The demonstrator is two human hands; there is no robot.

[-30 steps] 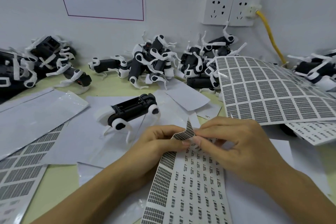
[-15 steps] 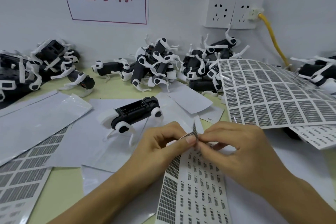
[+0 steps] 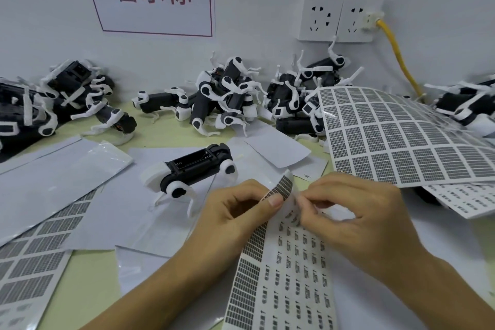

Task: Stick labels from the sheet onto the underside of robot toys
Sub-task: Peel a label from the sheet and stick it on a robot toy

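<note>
A long label sheet (image 3: 289, 270) with rows of small printed labels lies in front of me, its far end curled upward. My left hand (image 3: 235, 211) pinches that curled end between thumb and fingers. My right hand (image 3: 356, 211) pinches at the sheet's top edge with its fingertips, right beside the left thumb. A black and white robot dog toy (image 3: 192, 171) lies upside down just left of my hands, its open black underside facing up.
Heaps of black and white robot toys (image 3: 227, 96) lie along the wall, with more at the far left (image 3: 53, 99) and right (image 3: 466, 107). A large label sheet (image 3: 401, 136) arches at the right. White backing papers (image 3: 53, 169) cover the table. A yellow cable (image 3: 396, 53) hangs from the sockets.
The sheet's far end has curled up further between my fingers. My right fingertips have shifted along its top edge. The camera has tilted slightly.
</note>
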